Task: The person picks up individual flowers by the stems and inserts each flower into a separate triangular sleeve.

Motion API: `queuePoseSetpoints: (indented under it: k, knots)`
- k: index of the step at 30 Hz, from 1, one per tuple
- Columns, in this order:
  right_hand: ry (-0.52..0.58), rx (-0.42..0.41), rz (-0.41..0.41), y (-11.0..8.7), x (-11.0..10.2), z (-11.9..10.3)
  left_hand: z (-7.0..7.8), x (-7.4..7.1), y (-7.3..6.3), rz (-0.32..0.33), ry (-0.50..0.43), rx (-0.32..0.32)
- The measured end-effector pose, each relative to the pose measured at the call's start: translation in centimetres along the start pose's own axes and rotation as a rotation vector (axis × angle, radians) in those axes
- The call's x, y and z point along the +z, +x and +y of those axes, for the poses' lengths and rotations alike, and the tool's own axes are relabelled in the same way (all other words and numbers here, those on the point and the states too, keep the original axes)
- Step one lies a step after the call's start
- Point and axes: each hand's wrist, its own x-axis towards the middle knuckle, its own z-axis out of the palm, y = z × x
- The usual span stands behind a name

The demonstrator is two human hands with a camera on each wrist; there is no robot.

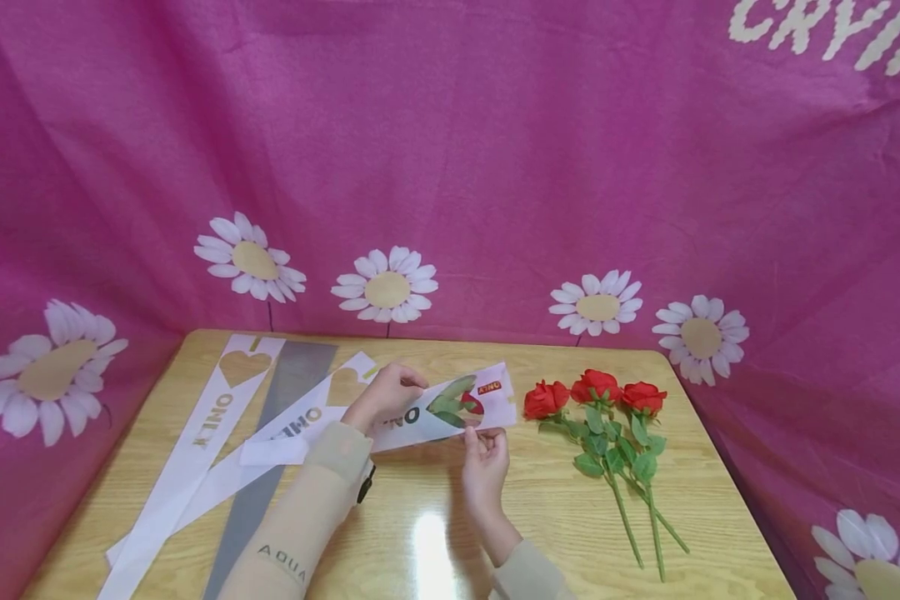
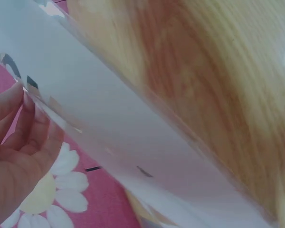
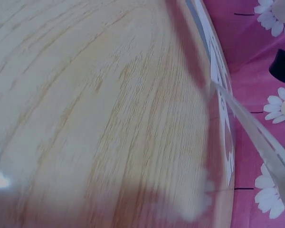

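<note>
A white flower sleeve [image 1: 412, 425] printed ONLY is held up off the table, slanting up to the right. Through its clear window show green leaves [image 1: 453, 402] and a bit of red. My left hand [image 1: 390, 395] pinches its upper edge; in the left wrist view, that hand's fingertips [image 2: 26, 92] meet the sleeve [image 2: 99, 99] at its edge. The right hand [image 1: 486, 467] pinches the lower edge near the right end, between thumb and fingers. From the right wrist, the sleeve [image 3: 256, 128] appears nearly edge-on, with that hand almost out of frame.
Flat at the left lie white sleeves [image 1: 187, 462] with heart windows, overlapping a grey strip [image 1: 270, 467]. Three red roses [image 1: 596, 386] with crossed green stems lie at the right on the wooden table [image 1: 570, 533]. A pink daisy-printed cloth [image 1: 450, 167] hangs behind and at both sides.
</note>
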Motion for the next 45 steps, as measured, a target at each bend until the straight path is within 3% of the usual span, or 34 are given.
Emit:
queuePoseSetpoints:
  k: [5,10,11,12,14,15,17,19,21,23,24,27,29,34,36,38,41,42,44,45]
  knots:
    - [0.055,0.063,0.012,0.9,-0.3,0.2,-0.1,0.5,0.0,0.047,-0.024,0.050]
    - [0.082,0.057,0.035,2.8,-1.1,0.8,-0.4,1.2,0.6,0.067,-0.071,0.106]
    - [0.087,0.051,0.038,3.3,-1.2,0.9,-1.9,1.8,1.8,0.074,-0.092,0.155]
    - [0.099,0.038,0.033,3.8,-1.5,1.1,-2.9,2.3,2.7,0.072,-0.095,0.165]
    - [0.148,0.011,-0.015,5.4,-2.3,2.2,-6.4,3.8,5.5,0.101,-0.116,0.276]
    - [0.173,0.002,-0.040,6.2,-2.7,2.8,-6.5,4.0,5.6,0.112,-0.110,0.292]
    - [0.168,0.012,-0.052,7.2,-2.9,2.5,-8.3,4.9,7.3,0.127,-0.128,0.335]
    - [0.138,0.037,-0.055,8.1,-2.9,1.9,-6.7,4.7,6.3,0.143,-0.143,0.278]
    - [0.059,0.101,-0.020,8.2,-2.1,-0.1,-3.7,3.8,4.0,0.150,-0.171,0.176]
    - [-0.010,0.146,-0.006,8.4,-1.6,-1.6,-2.8,4.0,3.1,0.175,-0.214,0.137]
    - [-0.034,0.162,-0.006,8.6,-1.5,-1.9,-1.6,3.8,2.2,0.178,-0.224,0.081]
    - [-0.110,0.177,0.001,9.6,-1.4,-1.5,-0.6,4.2,1.0,0.207,-0.243,0.065]
    - [-0.118,0.162,-0.027,10.8,-1.8,-0.3,-0.5,4.7,0.8,0.223,-0.260,0.063]
    - [-0.109,0.041,-0.111,16.6,-4.2,7.7,-0.7,6.3,0.8,0.260,-0.412,0.009]
    - [-0.160,0.057,-0.111,17.7,-4.3,8.9,-1.0,7.1,1.0,0.274,-0.468,-0.012]
    - [-0.235,0.131,-0.106,17.1,-3.4,6.5,-1.2,7.8,1.1,0.288,-0.509,-0.035]
    - [-0.347,0.234,-0.099,14.9,-1.8,1.3,-1.2,8.7,1.2,0.290,-0.572,-0.080]
    - [-0.315,0.197,-0.130,15.2,-2.1,1.4,-1.2,8.9,1.2,0.286,-0.595,-0.094]
    - [-0.343,0.204,-0.124,14.8,-1.9,0.2,-1.2,9.5,1.2,0.277,-0.640,-0.114]
    - [-0.339,0.186,-0.138,16.5,-2.7,2.5,-1.1,9.7,1.2,0.270,-0.663,-0.129]
